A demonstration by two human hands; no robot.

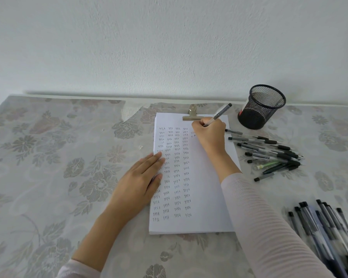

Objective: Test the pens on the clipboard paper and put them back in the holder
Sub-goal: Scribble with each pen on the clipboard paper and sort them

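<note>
Right hand [210,135] is up at the top of the paper [203,189], fingers closed around a grey pen [219,114], its tip down on the sheet just under the metal clip [192,115] and its cap end angled up toward the holder. The writing point sits at the head of a 5th column, to the right of 4 columns of small handwritten "test" marks that run down the page.

Left hand [138,183] lies flat and open, palm down, fingers together, fingertips over the left edge of the paper about halfway down, gripping nothing.

The black mesh holder [261,107] stands upright at the far right of the flowered tablecloth [48,157], close to the wall, just beyond the writing hand and apart from it. I cannot tell whether any pens are inside.

A loose pile of pens [269,153] lies on the cloth right of the paper, beside the right forearm. A 2nd group of pens [325,227] lies at the near right corner, blurred, beside the pink sleeve [269,227].
</note>
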